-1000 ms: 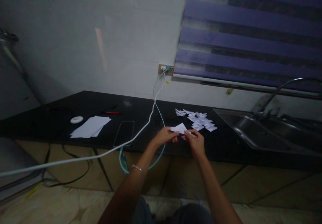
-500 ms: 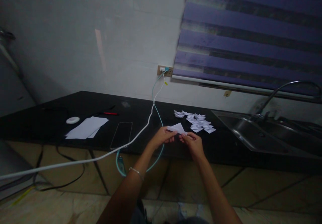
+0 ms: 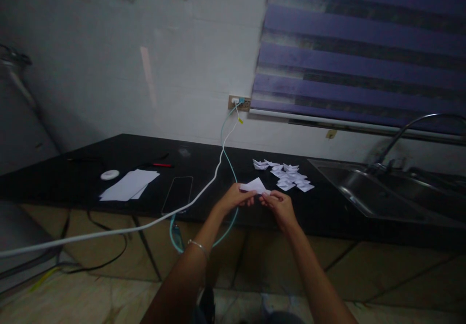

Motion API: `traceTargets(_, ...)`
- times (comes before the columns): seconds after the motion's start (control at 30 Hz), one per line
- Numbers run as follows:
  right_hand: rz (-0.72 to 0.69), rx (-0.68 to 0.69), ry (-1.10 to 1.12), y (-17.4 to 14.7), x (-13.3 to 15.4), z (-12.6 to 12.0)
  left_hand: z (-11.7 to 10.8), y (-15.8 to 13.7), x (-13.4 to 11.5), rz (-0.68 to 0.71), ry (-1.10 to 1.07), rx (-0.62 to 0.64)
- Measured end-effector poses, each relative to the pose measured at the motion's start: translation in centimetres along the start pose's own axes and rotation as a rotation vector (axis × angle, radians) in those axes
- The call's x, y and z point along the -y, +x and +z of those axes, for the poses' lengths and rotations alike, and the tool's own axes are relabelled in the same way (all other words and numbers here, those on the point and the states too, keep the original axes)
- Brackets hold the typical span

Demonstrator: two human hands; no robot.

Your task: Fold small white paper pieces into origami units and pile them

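A folded piece of white paper [image 3: 255, 185], with a triangular peak on top, is held above the front part of the black counter. My left hand [image 3: 237, 196] pinches its left and lower side. The fingers of my right hand [image 3: 279, 206] grip its lower right corner. Just beyond, to the right, several folded paper boats [image 3: 286, 175] lie close together on the counter. A stack of white paper sheets [image 3: 127, 186] rests on the left.
A phone [image 3: 177, 195] lies left of my hands. A white cable [image 3: 198, 196] and a teal cable [image 3: 233, 171] run from the wall outlet [image 3: 246, 104]. A red pen [image 3: 162, 165] and a round white object [image 3: 109, 174] lie by the sheets. A metal sink [image 3: 349, 188] is on the right.
Both hands keep hold of the folded paper in nearly the same place. The camera view has shifted slightly, so the counter things appear a little further right.
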State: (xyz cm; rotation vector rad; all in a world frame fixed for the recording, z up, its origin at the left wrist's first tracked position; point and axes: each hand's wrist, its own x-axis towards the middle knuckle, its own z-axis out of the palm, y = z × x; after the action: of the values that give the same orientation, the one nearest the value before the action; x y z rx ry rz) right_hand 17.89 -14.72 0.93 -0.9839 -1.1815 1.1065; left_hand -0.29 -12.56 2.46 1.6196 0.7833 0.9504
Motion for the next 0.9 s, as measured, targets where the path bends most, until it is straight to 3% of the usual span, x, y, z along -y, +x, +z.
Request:
traceTargets(0.17, -0.035, -0.010, -0.010, -0.1, -0.1, 0.2, -0.1, 0.0, -0.1, 0.039, -0.024, -0.005)
traceTargets(0.33, -0.082, -0.070, -0.066, -0.1, -0.3, 0.4, 0.0, 0.5, 0.7, -0.022, -0.279, -0.079)
traceTargets(0.47, -0.090, 0.016, -0.083, -0.3, -0.2, 0.2, -0.1, 0.6, 1.2, -0.008, -0.302, -0.079)
traceTargets(0.67, 0.038, 0.158, 0.137, 0.1, -0.3, -0.4, -0.4, 0.3, 1.0, -0.028, -0.409, -0.068)
traceTargets(0.9, 0.039, 0.210, 0.084, 0.0, -0.4, -0.5, -0.5, 0.2, 0.7, -0.065, -0.373, -0.092)
